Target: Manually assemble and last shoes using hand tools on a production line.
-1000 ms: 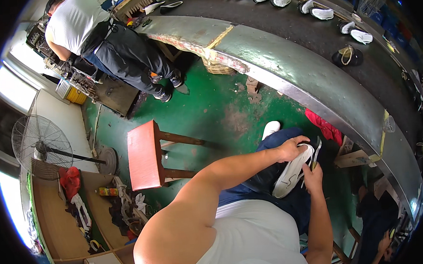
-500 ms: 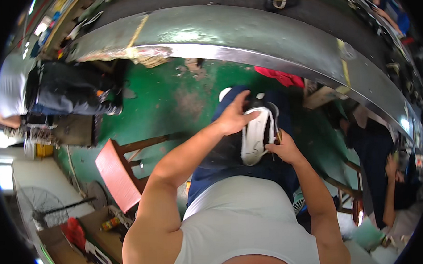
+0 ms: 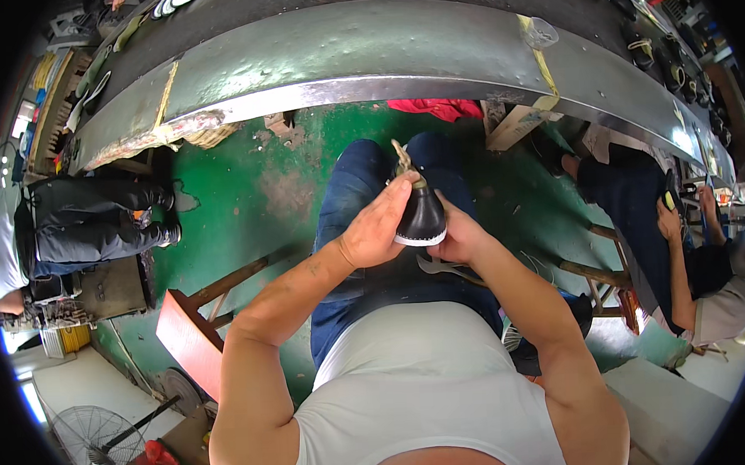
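Note:
Above my lap, a black shoe [image 3: 421,214] with a white stitched sole edge is held between my two hands. Its rounded black end points toward me, and a tan, lace-like part rises at its far end. My left hand [image 3: 379,222] presses its fingers flat along the shoe's left side. On the other side my right hand [image 3: 460,235] grips it low, with most of its fingertips hidden behind the shoe. Just below the right hand, a grey curved thing [image 3: 443,267] lies on my thigh; I cannot make out its kind.
A metal-edged workbench [image 3: 340,55] with a dark belt top crosses ahead, bearing several shoes. A reddish stool [image 3: 190,344] stands at left, near a fan [image 3: 94,436]. Red cloth [image 3: 438,108] lies under the bench. One co-worker [image 3: 689,252] sits at right; another person [image 3: 81,216] is at left.
The shoe has turned over: its white sole faced up before, and now the black upper shows. Both hands have shifted round its sides, and my view has swung a little right.

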Motion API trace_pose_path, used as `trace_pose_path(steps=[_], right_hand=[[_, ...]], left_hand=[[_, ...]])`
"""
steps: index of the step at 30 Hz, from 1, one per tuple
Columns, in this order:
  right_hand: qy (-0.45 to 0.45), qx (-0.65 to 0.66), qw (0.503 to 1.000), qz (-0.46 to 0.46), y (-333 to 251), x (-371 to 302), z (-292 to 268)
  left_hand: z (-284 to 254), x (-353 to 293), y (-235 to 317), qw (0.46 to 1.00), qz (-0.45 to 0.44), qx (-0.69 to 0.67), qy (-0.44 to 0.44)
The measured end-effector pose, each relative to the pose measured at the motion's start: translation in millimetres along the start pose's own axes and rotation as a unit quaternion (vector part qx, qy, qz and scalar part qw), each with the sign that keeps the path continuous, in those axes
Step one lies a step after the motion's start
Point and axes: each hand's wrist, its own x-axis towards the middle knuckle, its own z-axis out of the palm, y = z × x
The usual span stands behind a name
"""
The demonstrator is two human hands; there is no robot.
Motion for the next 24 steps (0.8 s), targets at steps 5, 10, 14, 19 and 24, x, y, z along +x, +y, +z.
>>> trace_pose_path(steps=[5,10,14,19,24], right_hand=[[0.151,0.026,0.987,-0.047,8.8,16.7,8.8],[0.182,0.01,0.983,-0.009,12.5,15.0,25.0],[0.291,-0.079,0.954,-0.009,15.7,23.2,42.4],[0.339,-0.075,0.938,-0.021,28.0,22.7,44.6],[0.373,-0.083,0.924,-0.033,39.7,20.2,51.6]], left_hand=[[7.8,-25.0,13.5,0.941,-0.288,-0.027,-0.178],[19.1,-48.1,8.6,0.799,-0.426,-0.409,-0.117],[48.0,-19.9,23.2,0.525,-0.586,-0.591,0.177],[53.2,15.0,40.7,0.528,-0.676,-0.425,0.29],[73.9,-20.3,22.9,0.568,-0.622,-0.431,0.325]])
